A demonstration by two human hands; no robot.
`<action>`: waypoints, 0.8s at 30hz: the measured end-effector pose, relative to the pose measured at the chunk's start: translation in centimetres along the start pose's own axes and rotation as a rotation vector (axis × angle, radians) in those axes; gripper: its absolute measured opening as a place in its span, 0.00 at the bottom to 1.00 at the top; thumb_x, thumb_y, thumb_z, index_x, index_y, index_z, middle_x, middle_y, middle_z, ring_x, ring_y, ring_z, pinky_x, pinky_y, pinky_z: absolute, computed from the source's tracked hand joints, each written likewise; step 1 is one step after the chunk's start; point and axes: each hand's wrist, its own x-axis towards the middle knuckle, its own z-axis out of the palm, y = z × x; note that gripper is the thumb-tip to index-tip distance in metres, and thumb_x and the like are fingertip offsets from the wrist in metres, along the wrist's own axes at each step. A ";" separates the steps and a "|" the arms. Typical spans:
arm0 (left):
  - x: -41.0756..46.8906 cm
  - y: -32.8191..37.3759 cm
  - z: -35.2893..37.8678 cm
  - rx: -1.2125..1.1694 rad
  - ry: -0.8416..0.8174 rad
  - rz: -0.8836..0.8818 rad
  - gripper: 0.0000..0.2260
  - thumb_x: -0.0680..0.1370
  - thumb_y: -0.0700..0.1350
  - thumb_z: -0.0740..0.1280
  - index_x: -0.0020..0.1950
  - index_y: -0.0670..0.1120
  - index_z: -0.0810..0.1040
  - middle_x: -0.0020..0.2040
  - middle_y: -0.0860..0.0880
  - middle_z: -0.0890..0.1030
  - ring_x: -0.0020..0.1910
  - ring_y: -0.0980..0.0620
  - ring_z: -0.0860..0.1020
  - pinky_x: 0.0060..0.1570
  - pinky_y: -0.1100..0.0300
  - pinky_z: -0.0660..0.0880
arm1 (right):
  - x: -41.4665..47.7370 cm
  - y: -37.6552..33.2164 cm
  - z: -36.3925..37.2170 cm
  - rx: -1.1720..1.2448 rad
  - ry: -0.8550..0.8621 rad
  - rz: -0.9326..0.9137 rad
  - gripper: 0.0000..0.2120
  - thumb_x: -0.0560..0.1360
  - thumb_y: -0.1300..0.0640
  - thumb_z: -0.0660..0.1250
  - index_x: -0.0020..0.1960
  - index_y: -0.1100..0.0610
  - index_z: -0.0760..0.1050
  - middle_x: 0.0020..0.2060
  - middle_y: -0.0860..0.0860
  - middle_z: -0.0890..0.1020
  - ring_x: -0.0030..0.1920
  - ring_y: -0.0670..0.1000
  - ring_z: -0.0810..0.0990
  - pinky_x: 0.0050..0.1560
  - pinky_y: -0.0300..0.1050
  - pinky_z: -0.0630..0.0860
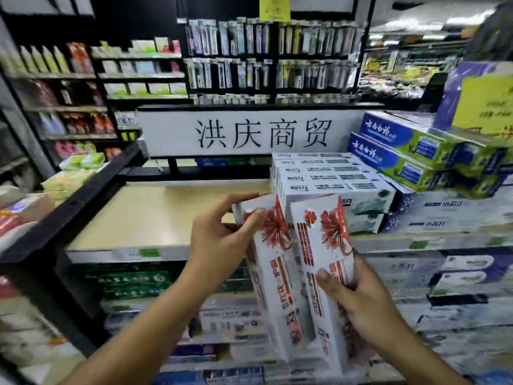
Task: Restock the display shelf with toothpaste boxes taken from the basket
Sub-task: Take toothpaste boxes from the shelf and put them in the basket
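Two long white toothpaste boxes with red flower prints stand on end in front of the shelf. My left hand point(222, 234) pinches the upper end of the left box point(273, 276), thumb on its face. My right hand point(358, 298) grips the right box point(324, 262) lower down, thumb across its front. Both boxes are held just below the front edge of the beige display shelf point(144, 215), next to a stack of white toothpaste boxes point(330, 179). No basket is in view.
Blue-and-green toothpaste boxes point(410, 151) are stacked at the right on blue-white cartons point(449, 215). A white sign with black characters point(261, 133) backs the shelf. A black frame rail point(75, 201) runs along the left. Lower shelves point(133, 279) hold more boxes.
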 end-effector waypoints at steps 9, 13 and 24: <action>10.1 -0.4 -7.1 -0.229 0.515 -0.230 0.11 0.77 0.43 0.71 0.56 0.46 0.73 0.44 0.46 0.80 0.34 0.54 0.82 0.32 0.58 0.80 | 5.2 -2.6 0.8 0.040 -0.159 -0.098 0.26 0.65 0.30 0.72 0.60 0.36 0.74 0.57 0.40 0.83 0.56 0.44 0.83 0.52 0.41 0.80; 14.1 -2.9 -9.2 -0.344 0.544 -0.300 0.12 0.77 0.42 0.71 0.59 0.47 0.75 0.42 0.45 0.82 0.39 0.50 0.83 0.35 0.53 0.82 | 7.3 -3.9 1.8 0.006 -0.177 -0.110 0.24 0.66 0.30 0.72 0.59 0.34 0.72 0.56 0.40 0.84 0.55 0.43 0.83 0.52 0.44 0.79; 28.1 -9.5 -11.9 -0.314 0.107 -0.284 0.12 0.76 0.46 0.73 0.57 0.50 0.75 0.43 0.43 0.86 0.45 0.41 0.86 0.41 0.48 0.83 | 15.8 -4.9 8.5 0.057 0.044 0.062 0.23 0.60 0.26 0.71 0.46 0.40 0.76 0.46 0.51 0.86 0.45 0.52 0.86 0.54 0.60 0.79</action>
